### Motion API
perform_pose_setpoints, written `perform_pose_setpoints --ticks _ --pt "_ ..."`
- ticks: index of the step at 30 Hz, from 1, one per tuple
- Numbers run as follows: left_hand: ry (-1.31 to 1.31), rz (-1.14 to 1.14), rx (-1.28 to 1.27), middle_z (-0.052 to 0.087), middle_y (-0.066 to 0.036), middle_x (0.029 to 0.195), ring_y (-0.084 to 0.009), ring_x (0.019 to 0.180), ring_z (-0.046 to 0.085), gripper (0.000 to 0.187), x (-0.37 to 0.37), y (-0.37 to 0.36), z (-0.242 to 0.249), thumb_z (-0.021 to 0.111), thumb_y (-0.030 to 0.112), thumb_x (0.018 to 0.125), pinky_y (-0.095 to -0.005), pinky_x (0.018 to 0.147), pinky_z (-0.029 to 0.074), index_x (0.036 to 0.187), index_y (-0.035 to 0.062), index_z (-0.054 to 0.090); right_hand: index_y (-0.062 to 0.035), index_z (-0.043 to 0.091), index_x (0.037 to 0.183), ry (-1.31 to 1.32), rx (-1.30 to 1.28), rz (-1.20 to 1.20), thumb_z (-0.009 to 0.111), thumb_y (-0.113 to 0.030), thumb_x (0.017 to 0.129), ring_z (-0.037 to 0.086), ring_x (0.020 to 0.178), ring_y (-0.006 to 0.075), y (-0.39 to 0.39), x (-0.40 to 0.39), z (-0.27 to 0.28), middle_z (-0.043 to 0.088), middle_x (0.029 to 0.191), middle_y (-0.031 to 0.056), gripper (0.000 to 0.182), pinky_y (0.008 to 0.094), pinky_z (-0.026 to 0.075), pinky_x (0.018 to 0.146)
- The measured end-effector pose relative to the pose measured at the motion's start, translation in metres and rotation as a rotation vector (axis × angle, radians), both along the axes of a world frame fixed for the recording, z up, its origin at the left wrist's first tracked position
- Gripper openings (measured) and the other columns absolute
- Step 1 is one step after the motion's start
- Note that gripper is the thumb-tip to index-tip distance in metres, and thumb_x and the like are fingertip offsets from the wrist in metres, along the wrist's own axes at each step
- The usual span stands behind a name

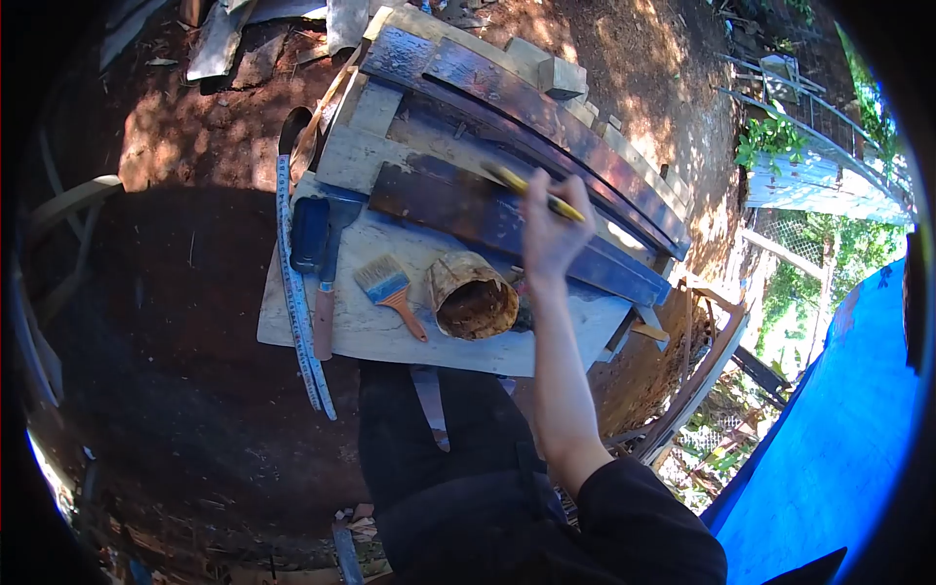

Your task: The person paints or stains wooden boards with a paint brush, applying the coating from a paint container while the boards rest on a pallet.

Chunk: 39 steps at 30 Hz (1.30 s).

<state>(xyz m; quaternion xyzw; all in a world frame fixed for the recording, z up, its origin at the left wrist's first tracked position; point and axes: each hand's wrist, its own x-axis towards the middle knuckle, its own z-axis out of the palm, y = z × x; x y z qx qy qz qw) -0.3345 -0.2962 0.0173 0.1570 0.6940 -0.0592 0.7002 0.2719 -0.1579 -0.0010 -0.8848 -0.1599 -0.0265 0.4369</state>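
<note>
My right hand [556,229] is closed around a slim yellow-and-black tool [565,208], its far end blurred over the boards. Below the hand lies a dark-stained plank [439,210]. Longer dark planks [546,117] stretch beyond it across the worktable. Close to my forearm, a round, stained container [448,283] has its dark mouth turned toward me. To its left rests a flat paintbrush [390,288] with pale bristles and an orange-brown handle. My left hand is out of view.
On the pale board [390,341], a broad-bladed scraper [325,317] lies beside a dark rectangular object [311,234]. A measuring tape [300,331] hangs past its left edge. Wood blocks [563,78] sit at the far side. A blue tarp [829,419] rises at the right.
</note>
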Motion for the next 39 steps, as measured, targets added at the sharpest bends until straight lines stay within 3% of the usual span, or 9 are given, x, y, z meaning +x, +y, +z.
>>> perform_pose_setpoints --ticks 1,11,12,14,20,26,31,33,39 --pt "-0.001 0.007 0.0 0.063 -0.001 0.086 -0.0123 0.081 0.063 0.01 0.0 -0.002 -0.002 0.059 0.017 0.106 -0.0296 0.075 0.055 0.107 0.0085 0.064 -0.0053 0.05 0.07 -0.342 -0.404 0.161 0.071 -0.012 0.098 0.064 0.055 0.0092 -0.031 0.016 0.01 0.063 0.064 0.0039 0.036 0.0219 0.048 0.05" --pt "0.03 -0.013 -0.011 0.063 -0.001 0.085 -0.0121 0.08 0.062 0.01 0.0 0.001 0.006 0.059 0.017 0.106 -0.0296 0.075 0.054 0.106 0.0085 0.064 -0.0029 0.049 0.071 -0.218 -0.238 0.268 0.07 -0.008 0.096 0.063 0.057 0.0069 0.037 -0.024 0.025 0.057 0.063 0.0013 0.033 0.0223 0.047 0.05" --pt "0.03 -0.017 -0.007 0.063 -0.001 0.085 -0.0121 0.08 0.062 0.01 -0.001 0.002 0.004 0.059 0.017 0.106 -0.0296 0.075 0.054 0.106 0.0085 0.064 0.0008 0.048 0.073 0.007 -0.083 0.214 0.073 -0.009 0.09 0.047 0.058 0.0236 0.063 -0.035 0.024 0.049 0.068 0.0132 0.031 0.037 0.041 0.056" --pt "0.032 -0.021 -0.001 0.063 0.0 0.084 -0.0121 0.08 0.062 0.01 -0.006 -0.002 0.002 0.059 0.017 0.106 -0.0295 0.075 0.054 0.105 0.0085 0.064 0.0006 0.046 0.074 0.279 0.214 0.255 0.074 -0.011 0.089 0.048 0.058 0.0246 0.102 -0.046 0.007 0.05 0.069 0.0131 0.033 0.0384 0.042 0.056" --pt "0.024 -0.038 -0.005 0.062 0.0 0.083 -0.012 0.079 0.061 0.01 -0.033 -0.023 -0.017 0.059 0.017 0.106 -0.0295 0.074 0.054 0.104 0.0085 0.065 -0.0009 0.047 0.074 0.297 0.103 0.285 0.073 -0.007 0.088 0.049 0.063 0.012 0.085 -0.029 0.022 0.05 0.066 0.0072 0.031 0.0318 0.042 0.059" --pt "0.537 -0.432 0.633 0.059 -0.003 0.087 -0.0118 0.086 0.055 0.022 0.087 0.1 -0.011 0.059 0.02 0.107 -0.0275 0.08 0.046 0.103 -0.0011 0.062 -0.0036 0.043 0.069 0.296 -0.097 -0.11 0.068 -0.007 0.091 0.045 0.056 0.0059 0.006 0.01 0.033 0.048 0.059 0.0002 0.035 0.0267 0.037 0.051" --pt "0.225 -0.37 1.324 0.059 -0.004 0.088 -0.0136 0.076 0.053 0.008 0.185 0.162 -0.018 0.062 0.007 0.103 -0.0302 0.066 0.043 0.105 -0.0013 0.063 -0.0024 0.045 0.071 0.098 0.013 0.205 0.073 -0.008 0.091 0.042 0.058 0.0101 0.087 -0.025 0.004 0.05 0.061 0.0024 0.035 0.0296 0.04 0.054" --pt "0.187 -0.339 1.3 0.059 -0.005 0.089 -0.014 0.076 0.053 0.007 0.22 0.174 -0.019 0.062 0.005 0.102 -0.0299 0.065 0.043 0.106 -0.001 0.063 -0.0032 0.049 0.072 0.435 0.435 0.188 0.072 -0.01 0.096 0.057 0.055 0.0071 0.13 -0.04 0.011 0.057 0.063 0.0014 0.033 0.0244 0.045 0.05" --pt "-0.072 -0.368 1.073 0.062 -0.007 0.088 -0.0145 0.074 0.059 0.013 0.297 0.166 -0.024 0.067 0.009 0.1 -0.0282 0.065 0.047 0.108 -0.0002 0.064 -0.0046 0.049 0.072 0.362 0.2 0.261 0.072 -0.01 0.097 0.06 0.057 0.0056 0.077 -0.011 0.014 0.056 0.061 -0.0006 0.034 0.0211 0.044 0.051"
